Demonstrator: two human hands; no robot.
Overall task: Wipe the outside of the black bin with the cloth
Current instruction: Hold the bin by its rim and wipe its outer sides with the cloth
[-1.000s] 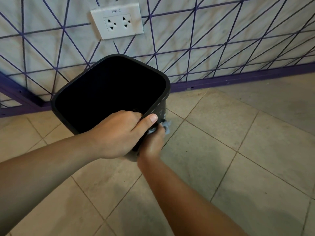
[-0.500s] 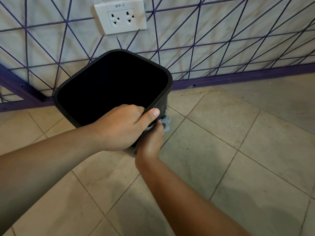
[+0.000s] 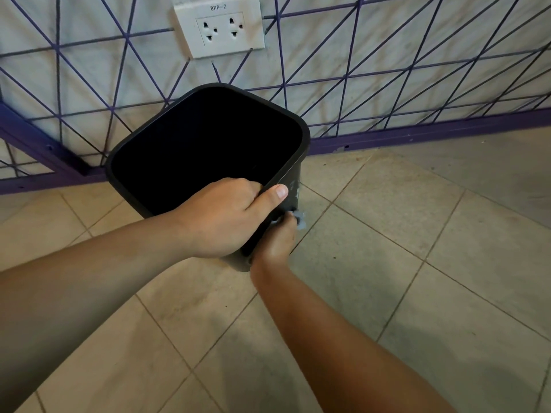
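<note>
The black bin [image 3: 293,162] stands on the tiled floor near the wall, its square mouth facing up at me. My left hand [image 3: 226,216] grips the near rim, fingers curled inside and thumb along the outer edge. My right hand [image 3: 275,241] is lower, against the bin's near right outer wall, holding a pale blue-grey cloth [image 3: 300,219]. Only a small bunched piece of the cloth shows past my fingers. The bin's lower wall is mostly hidden behind my hands.
A white wall with purple line pattern and a purple skirting strip [image 3: 417,135] runs right behind the bin. A white double socket [image 3: 219,28] sits above it. Beige floor tiles [image 3: 387,234] spread to the right and toward me.
My right hand with the cloth has slid slightly along the bin's outer wall. My left hand keeps its hold on the rim. The view has shifted a little.
</note>
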